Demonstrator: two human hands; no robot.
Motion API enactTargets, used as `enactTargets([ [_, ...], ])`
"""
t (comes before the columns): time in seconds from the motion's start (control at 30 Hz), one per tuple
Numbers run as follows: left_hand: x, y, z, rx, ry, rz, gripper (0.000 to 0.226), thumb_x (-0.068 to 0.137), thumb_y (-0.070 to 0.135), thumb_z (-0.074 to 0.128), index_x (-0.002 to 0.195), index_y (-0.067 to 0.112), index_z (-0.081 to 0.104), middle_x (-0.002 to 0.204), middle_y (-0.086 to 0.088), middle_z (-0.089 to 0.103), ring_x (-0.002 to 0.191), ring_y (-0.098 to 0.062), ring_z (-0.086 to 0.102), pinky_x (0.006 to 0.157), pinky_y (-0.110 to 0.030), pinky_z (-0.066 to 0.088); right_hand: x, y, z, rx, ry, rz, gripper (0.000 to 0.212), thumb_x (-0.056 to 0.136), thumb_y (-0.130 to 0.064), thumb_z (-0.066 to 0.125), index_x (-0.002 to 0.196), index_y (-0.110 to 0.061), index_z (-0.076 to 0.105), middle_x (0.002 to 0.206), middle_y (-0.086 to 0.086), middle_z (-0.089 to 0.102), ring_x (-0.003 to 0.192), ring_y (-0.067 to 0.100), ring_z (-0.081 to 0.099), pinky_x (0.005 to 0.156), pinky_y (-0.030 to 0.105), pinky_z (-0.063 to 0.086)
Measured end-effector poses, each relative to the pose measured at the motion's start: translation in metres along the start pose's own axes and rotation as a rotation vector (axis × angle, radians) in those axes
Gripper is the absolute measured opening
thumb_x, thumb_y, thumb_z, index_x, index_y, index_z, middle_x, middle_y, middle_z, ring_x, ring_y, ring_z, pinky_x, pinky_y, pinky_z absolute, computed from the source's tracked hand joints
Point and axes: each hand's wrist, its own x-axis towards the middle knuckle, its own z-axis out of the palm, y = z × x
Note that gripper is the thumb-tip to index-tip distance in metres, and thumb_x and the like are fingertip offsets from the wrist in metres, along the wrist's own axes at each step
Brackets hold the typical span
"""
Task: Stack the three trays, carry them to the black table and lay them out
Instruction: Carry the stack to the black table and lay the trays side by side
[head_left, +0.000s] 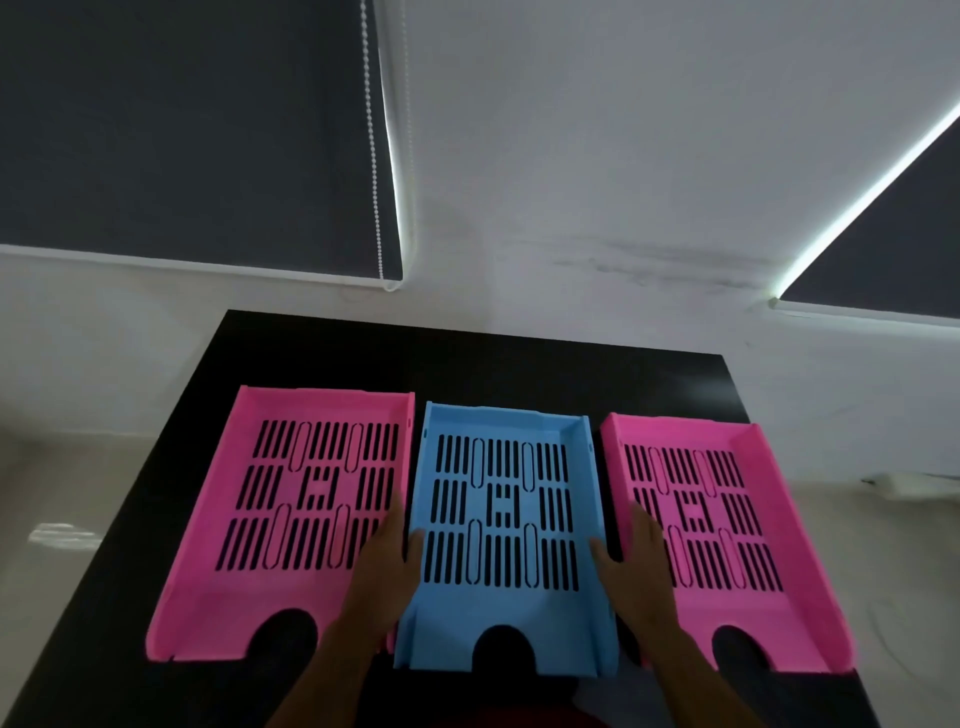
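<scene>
Three trays lay side by side on the black table (519, 364): a blue tray (519, 605) sat between a left pink tray (218, 597) and a right pink tray (810, 621). The left hand (387, 566) and right hand (636, 561) flanked the blue tray with fingers straight and together and thumbs spread against its side walls.

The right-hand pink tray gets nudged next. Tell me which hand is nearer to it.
Right. The right hand lies along the left edge of the right pink tray. The left hand is across the blue tray, at that tray's left side.
</scene>
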Motion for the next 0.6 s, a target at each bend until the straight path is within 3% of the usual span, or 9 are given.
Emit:
enactTargets([
  [0.1,0.000,0.001,0.003,0.028,0.017,0.016,0.066,0.103,0.024,0.044,0.157,0.020,0.006,0.060,0.004,0.043,0.042,-0.002,0.040,0.039,-0.013,0.040,0.002,0.003,0.000,-0.033,0.004,-0.043,0.082,0.093,-0.029,0.067,0.157,-0.012,0.020,0.162,0.012,0.024,0.148,0.031,0.028,0.118,0.054,0.031],
  [0.2,-0.003,0.003,0.007,0.014,0.042,0.019,0.063,0.103,0.022,0.044,0.156,0.018,0.012,0.060,0.001,0.041,0.042,-0.003,0.037,0.038,-0.013,0.038,0.006,0.005,0.002,-0.036,0.004,-0.076,0.068,0.094,-0.026,0.064,0.152,-0.010,0.032,0.152,0.009,0.038,0.139,0.028,0.041,0.115,0.047,0.036],
  [0.33,-0.002,-0.003,0.011,0.003,0.064,0.005,0.062,0.103,0.022,0.043,0.156,0.021,0.012,0.058,0.001,0.042,0.043,-0.002,0.037,0.039,-0.014,0.037,0.008,0.009,0.006,-0.042,-0.002,-0.098,0.047,0.094,-0.026,0.062,0.136,-0.012,0.047,0.129,0.008,0.051,0.117,0.023,0.057,0.101,0.050,0.053],
  [0.53,-0.004,-0.003,0.013,-0.021,0.085,-0.010,0.061,0.103,0.020,0.043,0.156,0.022,0.012,0.057,0.001,0.042,0.043,-0.003,0.037,0.038,-0.014,0.036,0.008,0.007,0.006,-0.026,-0.021,-0.165,0.054,0.096,-0.019,0.060,0.146,-0.010,0.041,0.137,0.006,0.050,0.125,0.020,0.053,0.108,0.042,0.046],
  [0.6,-0.004,-0.004,0.014,-0.026,0.090,-0.002,0.061,0.103,0.020,0.043,0.156,0.022,0.013,0.056,0.002,0.042,0.042,-0.003,0.037,0.039,-0.014,0.037,0.010,0.009,0.007,-0.036,-0.023,-0.173,0.052,0.096,-0.018,0.060,0.144,-0.010,0.043,0.133,0.006,0.053,0.119,0.016,0.054,0.102,0.034,0.048],
])
